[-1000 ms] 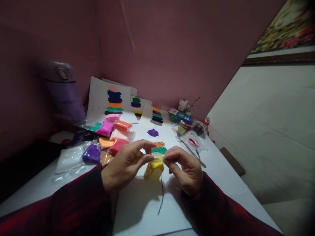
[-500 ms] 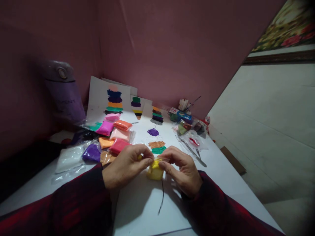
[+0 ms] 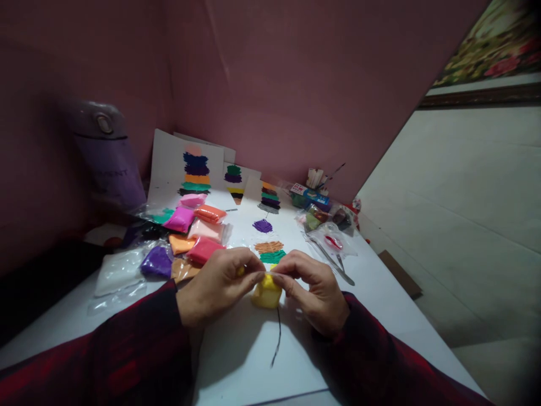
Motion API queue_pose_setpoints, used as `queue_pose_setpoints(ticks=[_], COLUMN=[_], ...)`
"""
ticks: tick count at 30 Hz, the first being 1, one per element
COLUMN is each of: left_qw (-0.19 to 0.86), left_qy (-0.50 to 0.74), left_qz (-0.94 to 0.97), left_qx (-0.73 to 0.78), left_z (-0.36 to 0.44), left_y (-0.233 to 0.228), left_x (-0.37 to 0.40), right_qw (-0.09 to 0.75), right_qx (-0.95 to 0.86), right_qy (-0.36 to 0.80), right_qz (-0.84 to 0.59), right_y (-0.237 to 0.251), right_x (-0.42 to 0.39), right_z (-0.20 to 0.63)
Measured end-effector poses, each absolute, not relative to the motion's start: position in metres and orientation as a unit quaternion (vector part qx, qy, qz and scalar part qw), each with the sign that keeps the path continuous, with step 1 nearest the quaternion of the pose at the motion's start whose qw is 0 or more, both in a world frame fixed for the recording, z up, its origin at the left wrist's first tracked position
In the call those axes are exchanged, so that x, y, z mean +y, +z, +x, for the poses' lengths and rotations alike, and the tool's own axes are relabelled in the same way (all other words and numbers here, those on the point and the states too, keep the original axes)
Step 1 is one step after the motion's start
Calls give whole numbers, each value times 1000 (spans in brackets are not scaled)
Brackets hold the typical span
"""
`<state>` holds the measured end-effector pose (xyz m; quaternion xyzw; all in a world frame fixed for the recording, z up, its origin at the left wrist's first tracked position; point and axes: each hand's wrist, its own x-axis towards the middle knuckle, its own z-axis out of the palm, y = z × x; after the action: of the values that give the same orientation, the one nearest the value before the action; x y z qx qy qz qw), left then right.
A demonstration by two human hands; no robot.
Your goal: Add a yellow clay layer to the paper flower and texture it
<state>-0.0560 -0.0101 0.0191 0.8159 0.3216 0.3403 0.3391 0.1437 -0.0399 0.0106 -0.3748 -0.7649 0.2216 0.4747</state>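
Yellow-filled clear plastic bag [image 3: 266, 299] sits pinched along its top by the left hand [image 3: 222, 285] and right hand [image 3: 315, 290], near the green textured band [image 3: 273, 256]. I judge an uneven tug could split it, or loosening left fingers drop the small yellow lump [image 3: 240, 271] curled there.

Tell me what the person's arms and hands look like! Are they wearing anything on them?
The left sleeve and right sleeve are long, in a dark, almost black cloth with blurry red checks. They reach down to the wrists. The left hand and right hand are bare, with no gloves.
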Motion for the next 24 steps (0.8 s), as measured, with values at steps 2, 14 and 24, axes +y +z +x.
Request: queue_pose_setpoints(ticks=[2, 14, 24], left_qw=[326, 320, 330], left_qy=[340, 369, 376], left_qz=[822, 820, 809], left_qx=[320, 298, 307], left_z=[-56, -52, -52], left_y=[18, 15, 12], left_x=[-10, -10, -10], right_qw=[474, 477, 469], right_qx=[-773, -785, -793], right_qy=[208, 193, 170], right_qz=[-367, -346, -351], right_y=[10, 6, 5], right_x=[-40, -38, -38], right_z=[144, 145, 145])
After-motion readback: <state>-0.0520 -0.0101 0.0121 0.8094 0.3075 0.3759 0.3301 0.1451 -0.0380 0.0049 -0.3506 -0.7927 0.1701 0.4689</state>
